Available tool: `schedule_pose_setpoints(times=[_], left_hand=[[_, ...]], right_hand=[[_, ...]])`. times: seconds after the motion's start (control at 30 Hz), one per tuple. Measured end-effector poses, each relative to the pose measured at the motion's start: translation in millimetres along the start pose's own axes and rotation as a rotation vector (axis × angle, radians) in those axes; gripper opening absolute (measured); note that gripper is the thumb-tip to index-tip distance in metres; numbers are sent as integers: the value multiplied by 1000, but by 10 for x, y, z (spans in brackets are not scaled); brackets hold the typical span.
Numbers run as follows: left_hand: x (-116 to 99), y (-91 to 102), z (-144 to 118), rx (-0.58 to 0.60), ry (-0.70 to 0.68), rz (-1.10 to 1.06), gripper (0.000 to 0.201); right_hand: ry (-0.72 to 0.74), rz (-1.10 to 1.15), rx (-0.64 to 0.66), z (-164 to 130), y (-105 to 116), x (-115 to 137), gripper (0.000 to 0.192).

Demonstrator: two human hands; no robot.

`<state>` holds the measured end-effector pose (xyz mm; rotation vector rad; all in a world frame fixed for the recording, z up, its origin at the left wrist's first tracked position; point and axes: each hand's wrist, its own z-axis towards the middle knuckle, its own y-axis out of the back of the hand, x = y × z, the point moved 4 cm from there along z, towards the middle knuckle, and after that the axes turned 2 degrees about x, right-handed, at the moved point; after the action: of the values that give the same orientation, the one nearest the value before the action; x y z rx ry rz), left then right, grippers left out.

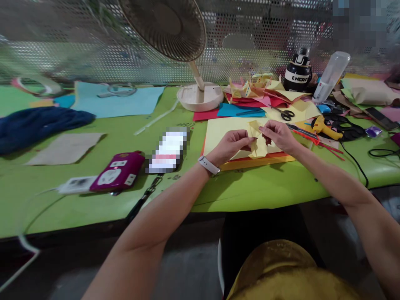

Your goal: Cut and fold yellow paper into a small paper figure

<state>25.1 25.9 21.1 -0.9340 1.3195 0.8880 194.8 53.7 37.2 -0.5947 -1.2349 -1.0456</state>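
Near edge: yellow garment (pixel 290 275) at the bottom of the view, both forearms reaching out over the green counter (pixel 256 189).

Left hand (pixel 233 143), white watch band (pixel 208 165) on the wrist, fingers pinched closed on the left edge of a small folded yellow paper piece (pixel 258 141). Right hand (pixel 278 135) pinches the same piece from the right, fingertips narrow and closed on it. Piece is held between both hands, just above a pale yellow sheet (pixel 218 131) that lies on an orange sheet (pixel 259 161) (orange shows only as a strip at the near edge).

Left of the hands: a blurred-out rectangular item, then a magenta device (pixel 118 174) with a white block beside it, touching. A black strap (pixel 145 198) runs off the counter edge. Further left, a tan sheet (pixel 67 148) and a dark blue cloth (pixel 34 125).

Right of the hands: red-handled cutter (pixel 304 134), yellow glue gun (pixel 325 128), black cable (pixel 354 162) trailing toward the counter edge, phone (pixel 381 118) near the right side.

Mid-depth: black-handled scissors (pixel 286 114) on yellow paper, blue and red sheets beneath a pile of cut coloured paper (pixel 259 89).

Far side: desk fan (pixel 175 29) on a round cream base (pixel 200 98), light blue sheet (pixel 115 100) to its left, tape roll (pixel 40 87) at far left (blurred). Black bottle (pixel 297 73) and a clear tilted bottle (pixel 331 75) behind the paper pile. Perforated metal screen (pixel 250 41) backs the counter.
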Motion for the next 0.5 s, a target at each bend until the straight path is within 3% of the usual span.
schedule_pose_setpoints(times=[0.27,0.5], left_hand=[[18,21,-11,20,25,-69,27],[41,-8,-7,-8,36,-24,37]], right_hand=[[-40,-25,-25,4,14,3,51],[-60,-20,-65,12,29,56,53]])
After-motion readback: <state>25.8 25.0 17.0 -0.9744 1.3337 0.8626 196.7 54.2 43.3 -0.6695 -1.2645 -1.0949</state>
